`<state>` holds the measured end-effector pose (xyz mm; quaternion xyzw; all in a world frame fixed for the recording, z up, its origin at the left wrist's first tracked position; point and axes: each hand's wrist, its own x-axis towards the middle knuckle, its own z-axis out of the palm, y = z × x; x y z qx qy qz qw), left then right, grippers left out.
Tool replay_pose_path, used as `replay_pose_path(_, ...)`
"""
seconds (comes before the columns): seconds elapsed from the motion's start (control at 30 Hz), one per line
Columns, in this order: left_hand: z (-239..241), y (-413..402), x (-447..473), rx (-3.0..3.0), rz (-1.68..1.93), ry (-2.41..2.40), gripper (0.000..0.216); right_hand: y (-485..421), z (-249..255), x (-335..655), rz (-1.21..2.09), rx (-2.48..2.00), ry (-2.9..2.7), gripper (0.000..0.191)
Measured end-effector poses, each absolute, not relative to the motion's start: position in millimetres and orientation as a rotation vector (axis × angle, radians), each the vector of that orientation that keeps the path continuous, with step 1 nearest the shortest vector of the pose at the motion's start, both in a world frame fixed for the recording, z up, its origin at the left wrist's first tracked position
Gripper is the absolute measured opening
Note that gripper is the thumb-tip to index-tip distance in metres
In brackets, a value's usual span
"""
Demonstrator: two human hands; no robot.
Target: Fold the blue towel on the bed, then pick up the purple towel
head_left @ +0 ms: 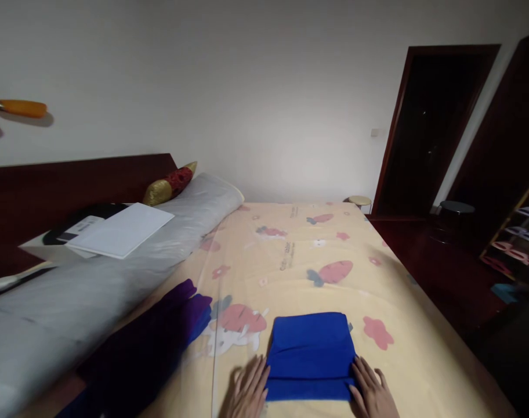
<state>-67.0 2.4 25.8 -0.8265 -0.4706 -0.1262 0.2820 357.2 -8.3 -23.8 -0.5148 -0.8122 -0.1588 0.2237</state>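
A folded bright blue cloth [310, 355] lies flat on the bed near its front edge. My left hand [247, 392] rests flat on the sheet with fingers stretched out, touching the cloth's left edge. My right hand [372, 392] lies flat at the cloth's lower right corner, fingers spread and touching it. Neither hand grips anything.
The bed has a pale yellow sheet [299, 255] printed with carrots and rabbits. A dark purple garment [160, 342] lies left of the cloth. A long grey covered bolster [94, 278] carries white papers [120, 231] and a red-gold cushion [171, 183]. Dark doors [430, 128], stools and a shoe rack [519, 238] stand at right.
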Motion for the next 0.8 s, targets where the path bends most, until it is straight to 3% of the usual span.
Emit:
replay_pose_path(0.3,14.9,10.2,45.3,-2.517,-0.478,-0.92,0.056,4.6,-13.3,252.7,-0.384,-1.081,-2.447,0.054)
replay_pose_path(0.47,15.6,16.1,-2.0,-2.412,-0.413,-1.169,0.059,6.1,-27.4,310.4,-0.305,-1.303,-2.385,0.057)
replay_pose_path(0.63,26.2,9.6,-59.7,-2.152,-0.411,-1.178,0.056,-0.7,-27.2,380.3,-0.452,-1.361,-2.356,0.062)
replay_pose_path(0.8,12.4,-0.8,-46.5,-2.162,-0.446,-0.959,0.041,-5.2,-33.6,365.3,-0.636,-1.171,-2.361,0.041)
